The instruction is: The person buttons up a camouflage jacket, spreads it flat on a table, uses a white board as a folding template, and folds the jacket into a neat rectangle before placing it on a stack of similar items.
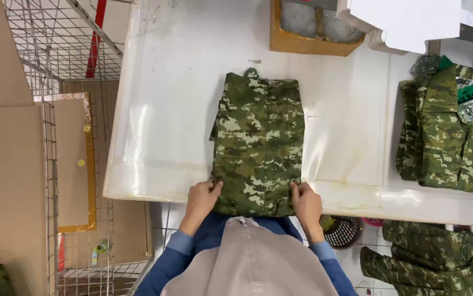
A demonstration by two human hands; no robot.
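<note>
Camouflage garment, folded into a tall rectangle, lies flat on the white tabletop with its near edge hanging slightly past the tabletop's front rim, and both hands grip that near edge. The left hand pinches the corner at 7 o'clock of the fold, thumb on top and fingers curled under; the right hand does the same at 5 o'clock, so neither hand is spread, each being closed on cloth. Judging from this hold, the risk is that the layers slide apart: the hands catch only the bottom hem, so a pull toward the body could drag the top layer and leave the far end, at 12 o'clock, bunched or skewed. The small flap sticking out at 9 o'clock of the fold looks likely to work loose as well. An uneven pull could twist the rectangle. Further out, another camouflage garment lies at 3 o'clock with crinkled plastic on it, a wooden box sits at 12 o'clock, a wire cage stands at 10 o'clock, and a dark basket sits below at 4 o'clock.
</note>
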